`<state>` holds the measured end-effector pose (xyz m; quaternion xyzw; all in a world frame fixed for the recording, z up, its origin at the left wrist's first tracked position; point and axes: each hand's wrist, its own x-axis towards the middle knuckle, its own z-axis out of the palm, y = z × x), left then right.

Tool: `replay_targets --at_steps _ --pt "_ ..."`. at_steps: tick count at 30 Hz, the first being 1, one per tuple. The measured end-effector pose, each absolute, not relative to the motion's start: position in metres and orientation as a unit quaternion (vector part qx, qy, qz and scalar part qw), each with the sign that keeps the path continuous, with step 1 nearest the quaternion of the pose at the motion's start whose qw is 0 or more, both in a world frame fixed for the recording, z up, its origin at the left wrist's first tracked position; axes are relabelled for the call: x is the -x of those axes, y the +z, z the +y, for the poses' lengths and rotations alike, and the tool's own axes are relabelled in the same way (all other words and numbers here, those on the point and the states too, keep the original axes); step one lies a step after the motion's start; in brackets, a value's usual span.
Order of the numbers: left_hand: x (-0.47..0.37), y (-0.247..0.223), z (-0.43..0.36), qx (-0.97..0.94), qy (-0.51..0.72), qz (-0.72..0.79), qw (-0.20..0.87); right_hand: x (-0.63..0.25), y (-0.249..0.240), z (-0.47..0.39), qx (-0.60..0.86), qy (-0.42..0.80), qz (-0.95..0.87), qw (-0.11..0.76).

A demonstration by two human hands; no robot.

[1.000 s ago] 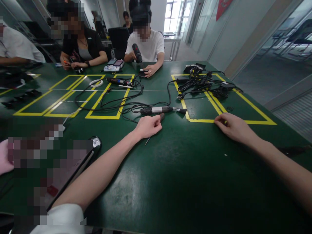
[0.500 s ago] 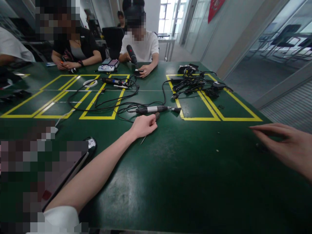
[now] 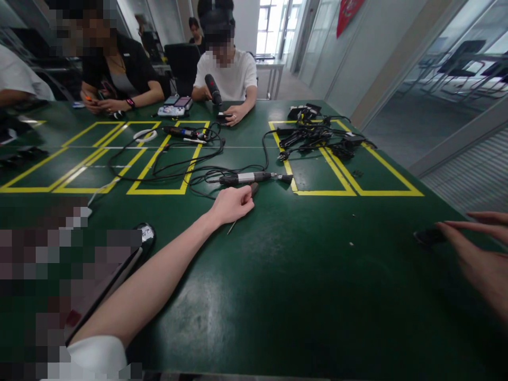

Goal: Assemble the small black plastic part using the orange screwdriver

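My left hand [image 3: 233, 205] is closed around a screwdriver. Its dark handle end [image 3: 255, 188] sticks out past my fingers, and its thin metal shaft [image 3: 232, 227] slants down below my palm. Just beyond that hand lies a corded electric screwdriver [image 3: 248, 178] with a grey barrel and black ends. At the right edge my right hand [image 3: 478, 248] is partly cut off by the frame, its fingers apart. A small black object [image 3: 426, 236] rests on the table at its fingertips; whether they touch it I cannot tell.
The green table [image 3: 278, 286] bears yellow tape outlines. A heap of black cables [image 3: 309, 135] lies at the back right, a second corded tool [image 3: 182, 131] at the back left. Two people sit across, one holding a black power tool [image 3: 213, 90]. A black-edged item [image 3: 147, 235] lies left.
My right hand has moved right and down, its fingers spreading beside the small black object, which shows more fully. My left hand stays on the screwdriver.
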<state>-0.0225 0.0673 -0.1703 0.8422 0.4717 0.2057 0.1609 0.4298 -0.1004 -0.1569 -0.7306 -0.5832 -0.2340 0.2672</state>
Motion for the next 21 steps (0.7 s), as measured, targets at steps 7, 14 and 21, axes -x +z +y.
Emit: replay_targets --at_steps 7,14,21 --pt "0.022 -0.169 0.067 -0.842 0.2 0.475 0.16 -0.441 -0.171 -0.093 0.546 -0.378 -0.677 0.318" --pt "0.022 -0.169 0.067 -0.843 0.199 0.475 0.157 -0.43 -0.166 -0.098 0.533 -0.348 -0.702 0.319" --pt "0.022 -0.17 0.067 -0.844 0.202 0.474 0.153 -0.434 -0.164 -0.107 0.565 -0.215 -0.717 0.347"
